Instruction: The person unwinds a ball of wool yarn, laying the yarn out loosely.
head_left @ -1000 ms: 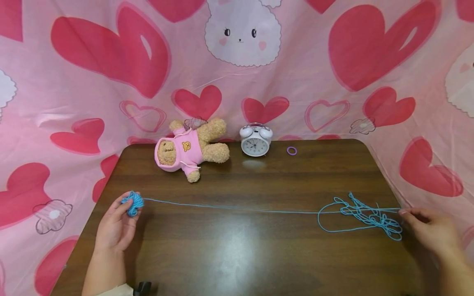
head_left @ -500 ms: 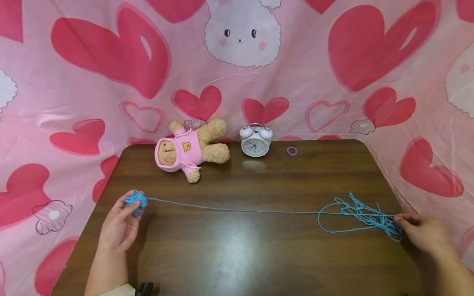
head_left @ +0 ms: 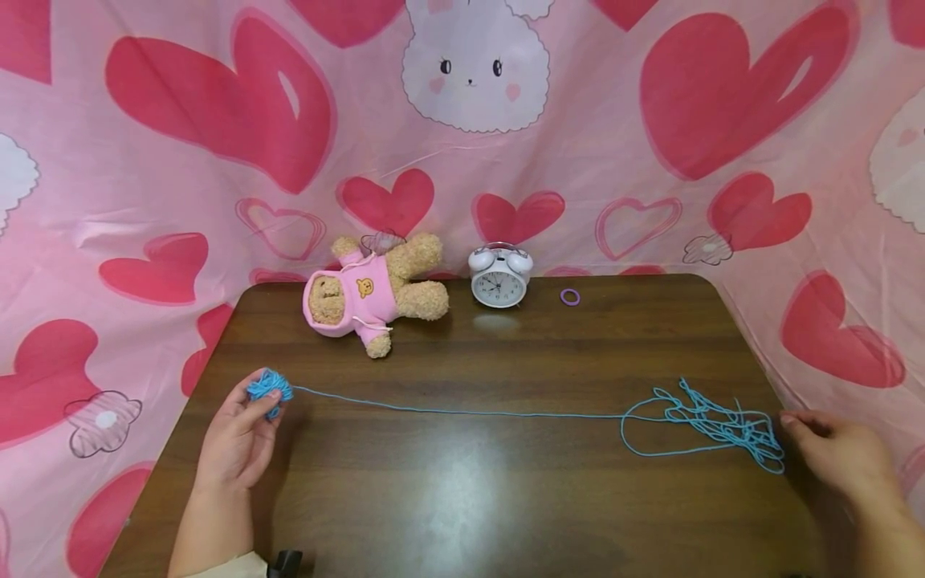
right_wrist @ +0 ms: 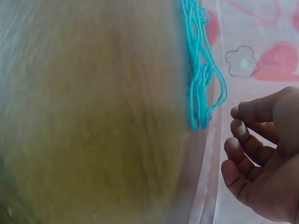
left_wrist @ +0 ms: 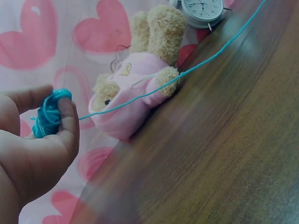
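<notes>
On the left, my left hand [head_left: 242, 437] pinches a small wound bundle of blue yarn [head_left: 269, 388] between thumb and fingers, raised over the table's left side. In the left wrist view the thumb presses on the yarn bundle [left_wrist: 48, 114]. One strand [head_left: 462, 413] runs from it across the table to a loose, tangled yarn heap [head_left: 723, 425] at the right. Just beyond the heap's right end is my right hand [head_left: 845, 453]. The right wrist view shows this hand [right_wrist: 266, 158] with loosely curled fingers and nothing between them, apart from the yarn heap [right_wrist: 201, 88].
A teddy bear [head_left: 372, 293] in a pink hoodie lies at the back left of the brown table [head_left: 462, 506]. To its right stand a white alarm clock [head_left: 499, 277] and a flat purple ring [head_left: 570, 297]. A pink heart-printed cloth [head_left: 564, 152] closes off the back and sides.
My left hand has shifted slightly right with the bundle. My right hand pinched yarn at the heap's right end, moved in towards the heap, then drew back right without it.
</notes>
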`<state>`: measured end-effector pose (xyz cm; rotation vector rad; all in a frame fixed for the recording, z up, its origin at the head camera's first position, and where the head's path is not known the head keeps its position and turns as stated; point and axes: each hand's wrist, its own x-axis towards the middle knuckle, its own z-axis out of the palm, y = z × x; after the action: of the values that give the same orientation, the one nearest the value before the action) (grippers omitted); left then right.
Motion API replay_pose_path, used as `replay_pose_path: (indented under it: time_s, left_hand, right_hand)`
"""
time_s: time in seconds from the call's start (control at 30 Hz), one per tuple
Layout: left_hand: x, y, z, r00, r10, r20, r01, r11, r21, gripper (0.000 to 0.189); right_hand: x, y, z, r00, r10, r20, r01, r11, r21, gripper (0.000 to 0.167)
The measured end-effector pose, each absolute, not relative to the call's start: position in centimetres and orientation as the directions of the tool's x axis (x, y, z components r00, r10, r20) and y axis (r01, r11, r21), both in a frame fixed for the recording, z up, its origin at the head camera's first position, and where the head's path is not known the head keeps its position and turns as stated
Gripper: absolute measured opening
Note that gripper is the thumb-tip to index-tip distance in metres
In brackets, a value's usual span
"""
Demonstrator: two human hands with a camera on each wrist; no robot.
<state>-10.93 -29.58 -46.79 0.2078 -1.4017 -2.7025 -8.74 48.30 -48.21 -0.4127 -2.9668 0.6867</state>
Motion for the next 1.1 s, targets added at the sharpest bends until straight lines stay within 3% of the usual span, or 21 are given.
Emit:
replay_pose_path:
  time_s: [0.43, 0.8, 1.1]
  left_hand:
    - [-11.4, -29.2, -46.5, -0.99, -0.126, -0.065, 0.007, -0.497, 0.867, 0.035]
    - [-11.4, -28.6, -46.4, -0.992, -0.117, -0.041, 0.021, -0.485, 0.874, 0.03]
    - [-11.6, -28.2, -46.4, -0.993, -0.114, -0.043, 0.017, -0.48, 0.877, 0.029]
  right_hand:
    - [-10.4, 44.6, -47.1, -0.967, 0.248, 0.063, 0.187, 0.854, -0.485, 0.044]
    - [-12.4, 40.5, -46.9, -0.968, 0.189, 0.165, 0.073, 0.841, -0.536, 0.033]
    - [-13.6, 37.0, -46.8, -0.978, 0.172, 0.12, 0.077, 0.825, -0.56, 0.035]
